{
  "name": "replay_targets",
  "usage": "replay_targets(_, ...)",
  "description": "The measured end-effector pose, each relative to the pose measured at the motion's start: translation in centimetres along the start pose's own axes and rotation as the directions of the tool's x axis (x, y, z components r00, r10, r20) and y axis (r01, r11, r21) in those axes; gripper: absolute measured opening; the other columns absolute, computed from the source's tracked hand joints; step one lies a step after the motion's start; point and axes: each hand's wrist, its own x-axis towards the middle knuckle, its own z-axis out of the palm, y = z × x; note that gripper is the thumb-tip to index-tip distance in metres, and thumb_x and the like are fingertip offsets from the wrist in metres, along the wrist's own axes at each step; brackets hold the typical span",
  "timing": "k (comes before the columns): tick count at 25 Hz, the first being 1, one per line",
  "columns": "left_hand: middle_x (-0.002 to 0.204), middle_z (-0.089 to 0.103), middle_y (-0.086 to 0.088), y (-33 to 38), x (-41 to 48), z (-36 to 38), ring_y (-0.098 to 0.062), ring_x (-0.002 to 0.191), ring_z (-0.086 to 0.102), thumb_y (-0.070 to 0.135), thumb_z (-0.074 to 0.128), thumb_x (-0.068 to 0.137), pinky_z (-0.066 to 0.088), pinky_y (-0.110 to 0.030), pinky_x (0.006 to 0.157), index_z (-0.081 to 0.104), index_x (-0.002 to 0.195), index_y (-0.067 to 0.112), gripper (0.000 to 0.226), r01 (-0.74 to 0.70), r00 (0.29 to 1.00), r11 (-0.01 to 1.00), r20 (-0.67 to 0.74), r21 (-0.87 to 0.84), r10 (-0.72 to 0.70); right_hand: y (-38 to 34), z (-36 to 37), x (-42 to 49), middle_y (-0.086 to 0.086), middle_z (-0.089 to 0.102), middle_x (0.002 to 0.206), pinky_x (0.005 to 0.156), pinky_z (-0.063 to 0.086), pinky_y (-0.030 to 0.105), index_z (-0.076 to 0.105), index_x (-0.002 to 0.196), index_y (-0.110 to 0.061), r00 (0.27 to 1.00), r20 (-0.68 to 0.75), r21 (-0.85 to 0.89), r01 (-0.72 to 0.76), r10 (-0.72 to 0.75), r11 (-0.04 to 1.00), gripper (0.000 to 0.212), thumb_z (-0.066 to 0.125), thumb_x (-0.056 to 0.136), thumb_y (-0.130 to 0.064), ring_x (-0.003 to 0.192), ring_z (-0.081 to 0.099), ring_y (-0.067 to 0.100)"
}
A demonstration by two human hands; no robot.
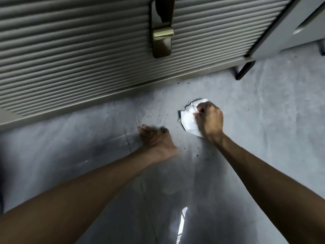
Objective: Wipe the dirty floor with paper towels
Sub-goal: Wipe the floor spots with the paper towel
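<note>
White paper towel point(189, 118), wadded, was clenched in right hand point(209, 118), pressed to grey floor point(263, 120): mid-wipe. Black grit point(187, 103) lay at its 11 o'clock. Left hand point(156, 138) at 8 o'clock, blurred, looked loose, empty. Next, probably: sweep grit inward.

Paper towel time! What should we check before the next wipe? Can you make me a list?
1. Grip of the right hand on the paper towel: ok.
2. Towel touching the floor: ok.
3. All dark crumbs gone: not ok, specks lie around the towel and by the cabinet.
4. The left hand apart from the towel: ok, it rests on the floor.
5. Towel underside clean: cannot tell, hidden.
</note>
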Motion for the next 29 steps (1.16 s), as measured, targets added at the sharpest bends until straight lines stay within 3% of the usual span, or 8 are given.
replay_targets(4,0.147,-0.002,-0.044,0.1,-0.1,0.1,-0.061,0.136,-0.005,0.034,0.056,0.075,0.008,-0.06,0.115,0.013,0.15,0.012,0.089,-0.003,1.0,1.0,-0.024,0.009,0.004,2.0,-2.7,-6.8,0.001,0.068,0.093,0.07,0.044,0.024,0.061,0.08,-0.016,0.988,0.145,0.044,0.042,-0.048,0.998,0.01,0.069,0.076,-0.011,0.085,0.064,0.02)
replay_targets(8,0.146,0.021,-0.039,-0.4,0.3,0.2,-0.058,0.136,0.009,0.041,0.053,0.069,0.016,-0.057,0.113,0.025,0.144,0.012,0.085,-0.036,0.998,0.999,-0.051,0.017,0.037,2.6,-3.4,-3.4,0.012,0.064,0.106,0.071,0.037,0.026,0.065,0.104,-0.007,0.998,-0.022,-0.056,-0.062,0.061,0.997,0.019,0.062,0.086,-0.014,0.092,0.061,0.031)
replay_targets(10,0.145,0.025,-0.038,-0.5,0.3,0.4,-0.057,0.136,0.01,0.043,0.053,0.069,0.015,-0.058,0.113,0.027,0.143,0.011,0.084,-0.048,0.997,0.998,-0.054,0.043,0.051,1.6,-3.0,-0.5,0.012,0.064,0.11,0.074,0.04,0.03,0.064,0.111,-0.011,0.998,-0.019,-0.123,-0.058,0.056,0.991,0.025,0.059,0.088,-0.017,0.096,0.06,0.032)
replay_targets(13,0.146,0.019,-0.04,-0.3,0.5,0.4,-0.058,0.137,0.006,0.043,0.055,0.071,0.008,-0.06,0.114,0.025,0.144,0.01,0.086,-0.041,0.998,0.998,-0.051,0.053,0.044,-0.8,-1.5,1.6,0.006,0.068,0.113,0.08,0.047,0.032,0.065,0.117,-0.023,0.993,0.103,-0.237,0.076,-0.053,0.969,0.031,0.062,0.086,-0.024,0.099,0.063,0.029)
replay_targets(15,0.146,0.009,-0.045,-0.4,0.6,0.5,-0.06,0.137,-0.002,0.043,0.056,0.074,0.002,-0.061,0.115,0.02,0.146,0.008,0.088,-0.046,0.998,0.998,-0.051,0.039,0.048,-1.5,-0.9,1.8,0.003,0.07,0.11,0.078,0.047,0.031,0.068,0.114,-0.029,0.992,0.119,-0.282,0.081,-0.049,0.956,0.029,0.063,0.086,-0.027,0.096,0.064,0.029)
replay_targets(19,0.144,0.004,-0.049,-0.5,0.4,0.7,-0.062,0.135,-0.008,0.047,0.055,0.077,0.001,-0.063,0.114,0.016,0.147,0.006,0.09,-0.06,0.997,0.997,-0.051,0.042,0.062,-1.4,-1.0,3.0,0.012,0.071,0.086,0.067,0.042,0.031,0.073,0.088,-0.017,0.993,0.118,-0.33,0.046,-0.007,0.943,0.013,0.065,0.083,-0.027,0.08,0.062,0.034)
replay_targets(23,0.145,0.007,-0.047,-0.5,0.7,0.5,-0.063,0.135,-0.008,0.05,0.054,0.075,0.001,-0.065,0.112,0.012,0.149,0.007,0.095,-0.064,0.997,0.997,-0.026,0.047,0.066,-2.3,-0.7,5.9,0.015,0.071,0.088,0.067,0.042,0.032,0.073,0.088,-0.013,0.995,0.101,-0.32,0.026,0.007,0.947,0.015,0.062,0.083,-0.021,0.081,0.062,0.035)
replay_targets(29,0.145,-0.006,-0.047,-0.5,0.2,0.4,-0.063,0.133,-0.014,0.051,0.055,0.08,0.005,-0.062,0.114,0.006,0.151,0.01,0.096,-0.06,0.998,0.997,-0.004,0.051,0.061,-2.3,-1.0,4.7,0.016,0.071,0.088,0.069,0.042,0.031,0.073,0.087,-0.013,0.972,0.217,-0.339,0.165,-0.093,0.926,0.012,0.063,0.082,-0.018,0.083,0.063,0.035)
